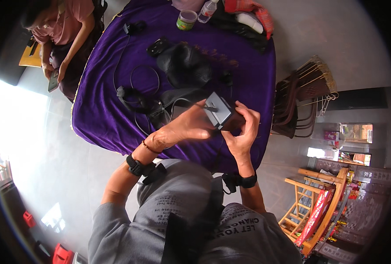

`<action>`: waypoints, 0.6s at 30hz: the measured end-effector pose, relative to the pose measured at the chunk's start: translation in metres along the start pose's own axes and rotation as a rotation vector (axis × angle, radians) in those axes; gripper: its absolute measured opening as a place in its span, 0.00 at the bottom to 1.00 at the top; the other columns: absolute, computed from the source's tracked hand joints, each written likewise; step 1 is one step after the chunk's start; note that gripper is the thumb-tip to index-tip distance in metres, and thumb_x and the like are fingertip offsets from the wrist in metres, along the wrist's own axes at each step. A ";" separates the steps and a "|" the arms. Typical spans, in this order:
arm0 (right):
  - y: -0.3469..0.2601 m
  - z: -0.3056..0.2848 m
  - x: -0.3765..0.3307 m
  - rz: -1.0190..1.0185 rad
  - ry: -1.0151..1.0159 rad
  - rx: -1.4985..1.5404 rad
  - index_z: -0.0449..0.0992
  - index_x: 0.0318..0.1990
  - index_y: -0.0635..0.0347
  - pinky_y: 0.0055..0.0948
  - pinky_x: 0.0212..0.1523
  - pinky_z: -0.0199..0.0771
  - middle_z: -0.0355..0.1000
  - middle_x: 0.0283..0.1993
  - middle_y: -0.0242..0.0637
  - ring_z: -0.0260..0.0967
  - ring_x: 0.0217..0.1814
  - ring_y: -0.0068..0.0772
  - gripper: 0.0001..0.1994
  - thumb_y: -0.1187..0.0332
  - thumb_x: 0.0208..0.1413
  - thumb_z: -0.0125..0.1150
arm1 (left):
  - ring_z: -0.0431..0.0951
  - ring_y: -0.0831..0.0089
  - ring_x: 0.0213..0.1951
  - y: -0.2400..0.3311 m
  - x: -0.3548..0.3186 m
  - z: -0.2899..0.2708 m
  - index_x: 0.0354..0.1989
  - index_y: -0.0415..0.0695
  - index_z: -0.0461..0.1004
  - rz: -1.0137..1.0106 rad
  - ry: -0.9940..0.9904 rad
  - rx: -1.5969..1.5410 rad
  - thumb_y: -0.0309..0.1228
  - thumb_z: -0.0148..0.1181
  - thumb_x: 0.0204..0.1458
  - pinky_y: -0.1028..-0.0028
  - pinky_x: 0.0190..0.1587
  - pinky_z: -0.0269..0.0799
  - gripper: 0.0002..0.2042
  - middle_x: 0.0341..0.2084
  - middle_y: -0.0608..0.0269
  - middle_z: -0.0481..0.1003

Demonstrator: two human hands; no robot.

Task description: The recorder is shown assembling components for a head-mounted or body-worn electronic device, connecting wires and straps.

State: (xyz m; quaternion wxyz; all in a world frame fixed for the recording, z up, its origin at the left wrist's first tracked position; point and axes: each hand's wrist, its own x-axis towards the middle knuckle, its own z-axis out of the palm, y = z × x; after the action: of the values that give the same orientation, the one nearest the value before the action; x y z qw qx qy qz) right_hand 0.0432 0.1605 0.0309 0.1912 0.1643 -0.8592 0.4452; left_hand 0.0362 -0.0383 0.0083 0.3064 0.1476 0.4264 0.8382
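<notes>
Head view looked straight down on a person's two bare hands, both closed on a small grey box-shaped device (218, 112) held just above the near edge of a round tabletop draped in purple velvet cloth (257, 75). The left hand (187, 125) had its grip wrapped around the box's left and lower side, and its fingers were hidden behind the box. The right hand (244, 130) clasped the right side, fingertips curled over the top edge; what lay under its palm, a darker part of the device, was hard to make out. A thin black cable (138, 77) ran from the box's left face back onto the cloth in loose loops, and where it ended was lost among the dark gear. Just beyond the hands sat a black rounded fabric pouch (184, 64), its shape unclear against the shadows. Farther back stood a green-lidded plastic jar (186, 20) and a clear plastic water bottle (207, 11), the bottle cut off by the upper edge. A red checked cloth bundle (252, 9) was also cropped there. At the upper left a seated person in a pink shirt (65, 26) held a dark phone (53, 81), partly cut off by the frame's rim. Stacked dark wooden chairs (301, 97) stood to the right of the tabletop.
</notes>
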 end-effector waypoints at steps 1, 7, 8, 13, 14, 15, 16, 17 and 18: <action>-0.001 0.003 0.000 -0.109 0.034 -0.045 0.67 0.47 0.62 0.36 0.50 0.71 0.61 0.47 0.41 0.66 0.52 0.44 0.28 0.83 0.32 0.65 | 0.65 0.58 0.57 0.000 0.002 0.001 0.68 0.42 0.37 0.018 -0.008 -0.055 0.42 0.72 0.39 0.59 0.56 0.66 0.54 0.59 0.50 0.58; 0.010 0.012 -0.008 -0.436 0.099 -0.263 0.66 0.45 0.62 0.40 0.53 0.72 0.58 0.47 0.42 0.66 0.54 0.51 0.27 0.86 0.33 0.66 | 0.63 0.60 0.58 -0.002 -0.003 -0.004 0.67 0.42 0.39 0.031 0.016 -0.121 0.40 0.73 0.38 0.59 0.57 0.65 0.53 0.60 0.52 0.57; 0.013 0.014 -0.009 -0.434 0.098 -0.262 0.66 0.45 0.62 0.40 0.53 0.72 0.58 0.47 0.42 0.66 0.54 0.51 0.27 0.86 0.33 0.66 | 0.64 0.61 0.58 -0.003 -0.005 -0.003 0.67 0.41 0.41 0.040 0.031 -0.134 0.41 0.69 0.43 0.60 0.57 0.65 0.49 0.59 0.53 0.58; 0.018 0.022 -0.019 -0.537 0.006 -0.322 0.67 0.46 0.59 0.39 0.52 0.73 0.57 0.48 0.42 0.66 0.53 0.52 0.27 0.88 0.34 0.64 | 0.70 0.66 0.52 -0.017 -0.004 -0.003 0.64 0.42 0.52 -0.008 0.210 -0.293 0.39 0.49 0.60 0.64 0.54 0.68 0.27 0.52 0.57 0.67; 0.020 0.023 -0.022 -0.539 -0.024 -0.322 0.67 0.46 0.59 0.38 0.51 0.74 0.57 0.48 0.42 0.66 0.53 0.52 0.27 0.88 0.34 0.64 | 0.70 0.66 0.52 -0.017 -0.004 -0.003 0.64 0.42 0.52 -0.010 0.209 -0.293 0.39 0.49 0.60 0.64 0.54 0.68 0.27 0.52 0.57 0.67; 0.022 0.026 -0.025 -0.525 -0.021 -0.290 0.69 0.49 0.54 0.37 0.48 0.75 0.58 0.51 0.42 0.64 0.55 0.53 0.27 0.86 0.38 0.62 | 0.71 0.68 0.51 -0.017 -0.004 -0.004 0.62 0.42 0.55 -0.046 0.234 -0.251 0.39 0.50 0.59 0.65 0.53 0.68 0.25 0.50 0.58 0.68; 0.023 0.025 -0.026 -0.522 -0.020 -0.292 0.69 0.49 0.54 0.37 0.48 0.75 0.58 0.51 0.42 0.64 0.55 0.53 0.27 0.86 0.38 0.62 | 0.72 0.69 0.50 -0.018 -0.004 -0.004 0.59 0.43 0.59 -0.082 0.258 -0.208 0.38 0.50 0.58 0.66 0.53 0.69 0.22 0.48 0.60 0.70; 0.023 0.024 -0.026 -0.524 -0.042 -0.314 0.69 0.49 0.53 0.38 0.49 0.74 0.58 0.50 0.42 0.63 0.56 0.53 0.27 0.86 0.38 0.63 | 0.72 0.69 0.50 -0.019 -0.003 -0.005 0.59 0.43 0.59 -0.085 0.256 -0.208 0.38 0.50 0.58 0.66 0.53 0.69 0.22 0.48 0.60 0.70; 0.021 0.023 -0.025 -0.527 -0.067 -0.335 0.70 0.48 0.51 0.39 0.50 0.73 0.58 0.50 0.42 0.62 0.56 0.53 0.27 0.85 0.37 0.63 | 0.72 0.70 0.49 -0.020 -0.003 -0.007 0.57 0.43 0.61 -0.070 0.254 -0.297 0.37 0.51 0.56 0.67 0.52 0.68 0.21 0.48 0.60 0.70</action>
State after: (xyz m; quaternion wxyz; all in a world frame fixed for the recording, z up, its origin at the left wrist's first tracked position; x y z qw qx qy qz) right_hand 0.0517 0.1555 -0.0080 0.2962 0.3620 -0.8542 0.2270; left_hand 0.0427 -0.0349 -0.0119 0.2975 -0.0210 0.3382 0.8925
